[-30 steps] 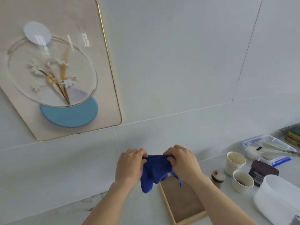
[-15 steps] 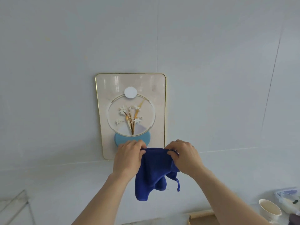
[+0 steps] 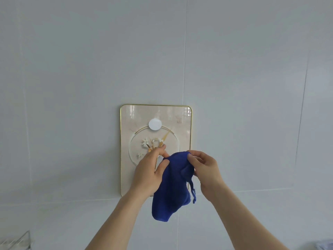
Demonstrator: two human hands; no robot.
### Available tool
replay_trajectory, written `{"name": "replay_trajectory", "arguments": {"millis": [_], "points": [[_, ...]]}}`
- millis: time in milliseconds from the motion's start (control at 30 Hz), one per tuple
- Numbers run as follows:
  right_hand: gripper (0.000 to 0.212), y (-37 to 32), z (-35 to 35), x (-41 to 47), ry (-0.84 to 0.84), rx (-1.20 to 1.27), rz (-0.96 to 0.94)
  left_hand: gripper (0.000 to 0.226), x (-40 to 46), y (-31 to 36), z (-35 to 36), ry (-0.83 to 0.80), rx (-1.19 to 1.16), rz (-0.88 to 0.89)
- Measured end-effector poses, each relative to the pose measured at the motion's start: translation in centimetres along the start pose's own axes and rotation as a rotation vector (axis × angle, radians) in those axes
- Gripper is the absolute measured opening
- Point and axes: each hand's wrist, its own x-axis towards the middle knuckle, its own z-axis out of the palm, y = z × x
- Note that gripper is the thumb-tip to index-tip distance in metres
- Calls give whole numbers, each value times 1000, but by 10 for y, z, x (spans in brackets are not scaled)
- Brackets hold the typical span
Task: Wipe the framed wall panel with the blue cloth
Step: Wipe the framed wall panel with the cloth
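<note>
The framed wall panel (image 3: 140, 120) hangs on the white tiled wall, cream with a thin gold rim, a white disc and a flower motif. In front of its lower half I hold the blue cloth (image 3: 173, 188), which droops down bunched with a small loop at its right edge. My left hand (image 3: 148, 171) grips the cloth's upper left edge with thumb over it. My right hand (image 3: 204, 169) pinches the upper right edge. Both hands hide the panel's lower middle. Whether the cloth touches the panel I cannot tell.
White wall tiles (image 3: 243, 87) surround the panel. A clear rack corner (image 3: 17, 241) shows at the bottom left, and a pale object's edge (image 3: 326, 247) at the bottom right corner.
My view has swung up from the counter to face the panel straight on. Both hands have risen with the cloth, which has loosened and hangs longer, now in front of the panel's lower half.
</note>
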Motion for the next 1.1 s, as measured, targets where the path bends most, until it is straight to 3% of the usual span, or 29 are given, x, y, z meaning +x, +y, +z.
{"name": "replay_trajectory", "arguments": {"millis": [133, 267, 333, 433, 600, 733, 900, 1100], "points": [[24, -6, 8, -4, -80, 319, 76, 8, 6, 20, 11, 35, -155, 19], [46, -7, 12, -13, -288, 381, 140, 9, 13, 21, 25, 189, -207, -17], [45, 1, 13, -15, -364, 330, 140, 9, 16, 19, 32, 249, -210, -47], [28, 15, 13, -11, -404, 316, 99, 11, 21, 9, 44, 241, -214, -62], [24, 30, 5, 22, -33, 106, 67, 17, 36, -20, 56, 281, -263, -84], [34, 14, 1, 58, 232, -110, -148, 35, 52, -38, 61, 368, 49, 22], [45, 1, 5, 115, 327, -270, -540, 57, 83, -54, 69, 323, 397, 189], [51, 28, 14, 176, 402, -774, -946, 70, 118, -84, 83, 263, 700, 245]]}}
